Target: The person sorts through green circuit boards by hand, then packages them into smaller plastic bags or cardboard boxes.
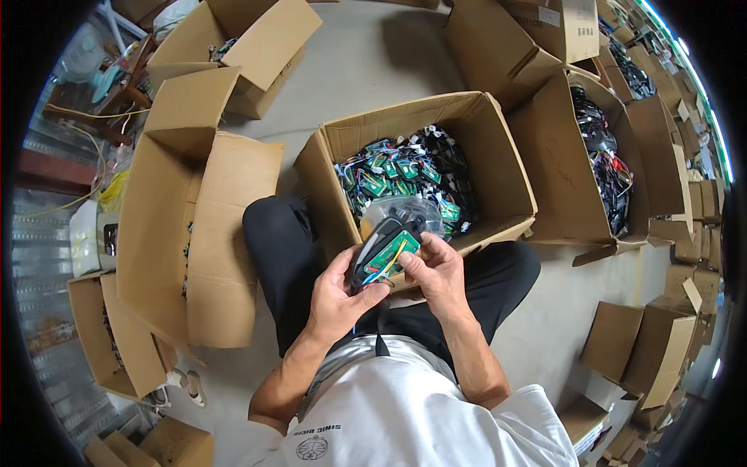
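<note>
Over the near edge of the open box in front of me, my left hand [338,294] is closed on the left side of a black plastic housing [362,258]. A green circuit board [395,251] with yellow, blue and white wires lies against this housing. From the right, my right hand [438,274] grips the board, its thumb over the board's right side near the wires. Just beyond my hands is a clear plastic bag [405,210]; its contents are partly hidden. Many wired green boards [389,173] and dark parts [445,159] fill the cardboard box [502,175].
An open carton [159,233] stands to my left, with another [268,47] behind it. On the right, a large carton [554,159] holds black bagged parts and wires [611,183]. More cartons [654,342] stack along the right side. My knees flank the middle box.
</note>
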A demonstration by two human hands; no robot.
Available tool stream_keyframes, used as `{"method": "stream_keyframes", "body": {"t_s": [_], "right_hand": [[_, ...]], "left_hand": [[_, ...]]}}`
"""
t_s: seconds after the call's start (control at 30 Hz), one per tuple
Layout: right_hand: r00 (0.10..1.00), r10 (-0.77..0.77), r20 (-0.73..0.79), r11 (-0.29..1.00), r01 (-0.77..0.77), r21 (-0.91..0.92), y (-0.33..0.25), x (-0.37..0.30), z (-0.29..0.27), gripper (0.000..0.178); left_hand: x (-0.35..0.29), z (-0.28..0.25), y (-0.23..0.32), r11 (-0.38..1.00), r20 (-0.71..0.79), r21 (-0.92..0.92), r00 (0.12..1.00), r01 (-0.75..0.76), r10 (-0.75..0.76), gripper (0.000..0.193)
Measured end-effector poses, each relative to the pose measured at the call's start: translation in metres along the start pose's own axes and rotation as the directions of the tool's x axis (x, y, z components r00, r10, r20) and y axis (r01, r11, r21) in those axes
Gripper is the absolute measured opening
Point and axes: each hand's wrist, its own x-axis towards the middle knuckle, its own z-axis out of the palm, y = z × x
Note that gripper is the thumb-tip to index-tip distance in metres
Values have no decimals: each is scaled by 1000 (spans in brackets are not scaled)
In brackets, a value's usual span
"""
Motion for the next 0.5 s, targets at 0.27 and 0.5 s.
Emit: {"method": "stream_keyframes", "body": {"t_s": [0.27,0.5], "right_hand": [[1000,3,3,989,-4,150,11,-5,-25,14],[980,-129,153,937,70,342,5,-8,-65,26]], "left_hand": [[9,-6,-21,966,-85,-208,981,151,-172,38],[17,-8,-22,951,-332,283,918,-121,216,30]]}}
